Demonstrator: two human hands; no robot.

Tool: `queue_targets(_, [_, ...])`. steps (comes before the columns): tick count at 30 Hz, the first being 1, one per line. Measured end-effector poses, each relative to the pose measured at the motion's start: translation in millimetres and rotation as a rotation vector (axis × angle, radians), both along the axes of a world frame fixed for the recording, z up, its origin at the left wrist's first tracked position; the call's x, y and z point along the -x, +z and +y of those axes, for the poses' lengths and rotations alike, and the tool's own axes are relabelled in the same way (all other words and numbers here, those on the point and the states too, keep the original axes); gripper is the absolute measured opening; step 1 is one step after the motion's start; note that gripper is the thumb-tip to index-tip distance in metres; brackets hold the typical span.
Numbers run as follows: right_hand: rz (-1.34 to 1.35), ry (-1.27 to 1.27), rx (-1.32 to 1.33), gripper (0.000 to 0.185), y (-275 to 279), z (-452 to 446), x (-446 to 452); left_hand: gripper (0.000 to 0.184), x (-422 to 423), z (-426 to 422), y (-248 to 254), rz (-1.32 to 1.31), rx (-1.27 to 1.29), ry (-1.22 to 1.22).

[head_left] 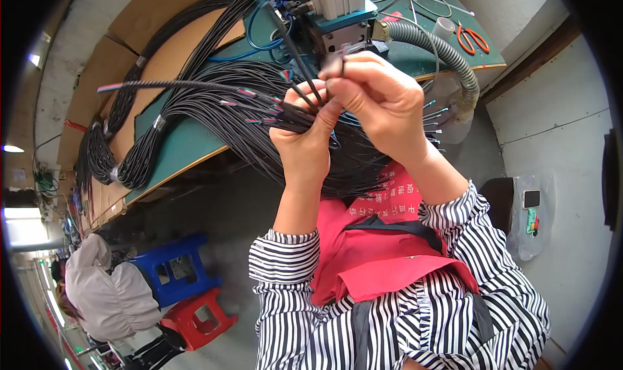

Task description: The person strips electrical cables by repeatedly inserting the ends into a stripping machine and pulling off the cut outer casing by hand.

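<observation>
A bundle of black cables (295, 116) is wrapped in my left hand (302, 140), its stripped ends fanning out to the left and upward with thin red, blue and green wires showing. My right hand (383, 104) is closed in a pinch just above and right of it. A dark cable strand (342, 66) appears between its fingertips, blurred by motion. Below and behind both hands, a thick mass of black cables (253, 136) spreads over the bench edge and onto my lap. Fingers of the left hand are partly hidden by the right.
Beyond my hands stands a metal machine (337, 10) with blue air tubes and a grey corrugated hose (441, 46). Orange-handled pliers (472, 39) and a white roll (444, 29) lie on the green bench (422, 20). Blue (178, 269) and red stools (198, 319) stand at lower left.
</observation>
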State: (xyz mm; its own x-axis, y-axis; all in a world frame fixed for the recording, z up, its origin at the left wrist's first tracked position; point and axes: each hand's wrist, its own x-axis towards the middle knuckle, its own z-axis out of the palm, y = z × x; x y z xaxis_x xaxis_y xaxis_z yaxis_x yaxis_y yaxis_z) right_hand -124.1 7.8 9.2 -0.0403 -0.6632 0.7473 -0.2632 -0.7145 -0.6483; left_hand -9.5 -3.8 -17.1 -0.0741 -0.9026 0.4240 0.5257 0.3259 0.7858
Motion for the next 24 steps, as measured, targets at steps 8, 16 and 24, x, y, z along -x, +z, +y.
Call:
queue_targets(8, [0.165,-0.016,-0.147,0.011,-17.7,7.3,10.3,0.012,-14.9,-1.3,0.5,0.015,-0.133,-0.016])
queue_targets(16, [0.242,0.049,-0.251,0.01,-21.2,9.2,17.1,0.01,-17.2,-3.1,-7.7,0.021,-0.036,-0.128])
queue_targets(24, [-0.133,-0.443,-0.402,0.02,-51.0,-23.0,27.4,0.008,-20.5,1.2,-1.8,0.079,-0.126,-0.162])
